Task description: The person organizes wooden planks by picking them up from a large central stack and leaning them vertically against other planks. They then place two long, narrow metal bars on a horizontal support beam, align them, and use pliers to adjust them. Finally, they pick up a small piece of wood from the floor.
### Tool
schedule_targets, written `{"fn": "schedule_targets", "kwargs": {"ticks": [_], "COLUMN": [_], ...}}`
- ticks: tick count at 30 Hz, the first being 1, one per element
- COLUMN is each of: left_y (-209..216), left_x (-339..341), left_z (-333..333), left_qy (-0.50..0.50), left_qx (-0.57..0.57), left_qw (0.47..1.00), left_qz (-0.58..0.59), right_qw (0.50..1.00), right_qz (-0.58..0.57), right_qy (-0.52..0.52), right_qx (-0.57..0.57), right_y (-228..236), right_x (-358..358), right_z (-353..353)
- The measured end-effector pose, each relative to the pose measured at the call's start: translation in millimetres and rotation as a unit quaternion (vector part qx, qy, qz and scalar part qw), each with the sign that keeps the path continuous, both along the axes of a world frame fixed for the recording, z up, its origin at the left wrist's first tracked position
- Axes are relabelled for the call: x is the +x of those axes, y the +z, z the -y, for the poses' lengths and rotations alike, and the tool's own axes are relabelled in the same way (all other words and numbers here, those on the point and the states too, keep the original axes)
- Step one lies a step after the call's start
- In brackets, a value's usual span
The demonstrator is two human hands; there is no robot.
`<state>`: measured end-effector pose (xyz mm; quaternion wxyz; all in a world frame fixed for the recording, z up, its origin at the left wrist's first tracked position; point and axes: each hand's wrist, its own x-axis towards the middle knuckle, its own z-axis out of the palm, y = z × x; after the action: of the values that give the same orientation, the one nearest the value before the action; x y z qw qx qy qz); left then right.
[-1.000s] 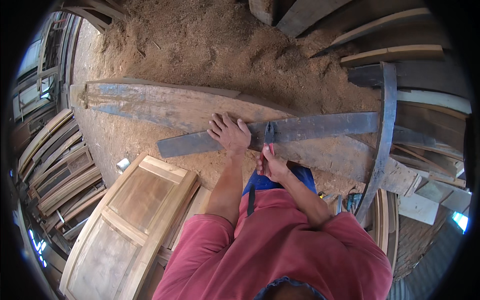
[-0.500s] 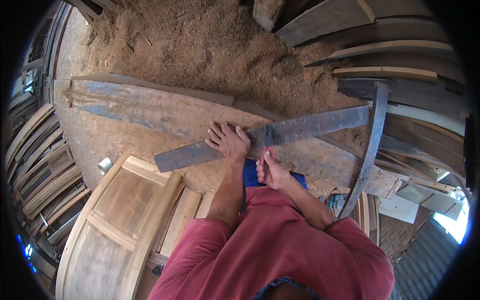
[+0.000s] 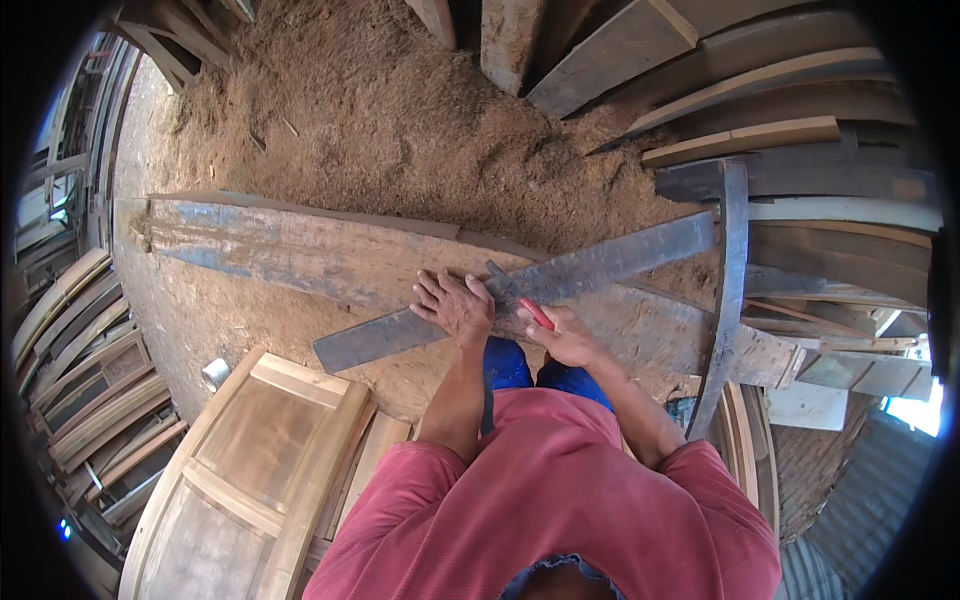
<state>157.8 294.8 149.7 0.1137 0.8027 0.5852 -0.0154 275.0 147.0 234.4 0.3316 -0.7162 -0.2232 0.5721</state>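
A long, narrow dark board (image 3: 630, 250) lies aslant across a wide, worn plank (image 3: 300, 245). My left hand (image 3: 458, 308) rests on the dark board near its middle, palm down with the fingers stretched out. Just to the right, my right hand (image 3: 568, 338) is closed around the handle of a red-handled tool (image 3: 537, 314). Its dark metal head lies over the dark board, close to my left fingertips; its exact kind is not clear.
A dark upright timber (image 3: 728, 270) stands by the dark board's right end. Sawdust (image 3: 370, 130) covers the floor beyond. A panelled wooden door (image 3: 250, 430) lies near left, beside a small can (image 3: 215, 374). Stacked boards (image 3: 800, 130) fill the right; frames (image 3: 100, 390) line the left.
The red-handled tool has turned, its head now pointing to the far left rather than straight ahead. My right hand has moved slightly right. My left hand remains on the dark board.
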Motion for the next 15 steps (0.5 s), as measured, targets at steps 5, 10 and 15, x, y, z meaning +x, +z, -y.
{"fn": "schedule_targets", "kwargs": {"ticks": [5,10,15], "left_y": [0.4,-3.9,8.0], "left_x": [0.4,-4.6,-49.6], "left_z": [1.5,-0.3,-8.4], "left_qy": [-0.007,-0.011,-0.171], "left_qx": [0.006,-0.013,-0.074], "left_qw": [1.0,1.0,0.982], "left_qz": [-0.007,-0.016,0.034], "right_qw": [0.974,0.893,0.874], "right_qz": [-0.151,-0.242,0.025], "right_qy": [-0.14,-0.324,-0.485], "right_qx": [0.091,0.198,0.001], "right_y": [0.7,7.4,-24.9], "right_x": [-8.4,-24.4,-29.8], "right_z": [29.2,85.0,159.4]}}
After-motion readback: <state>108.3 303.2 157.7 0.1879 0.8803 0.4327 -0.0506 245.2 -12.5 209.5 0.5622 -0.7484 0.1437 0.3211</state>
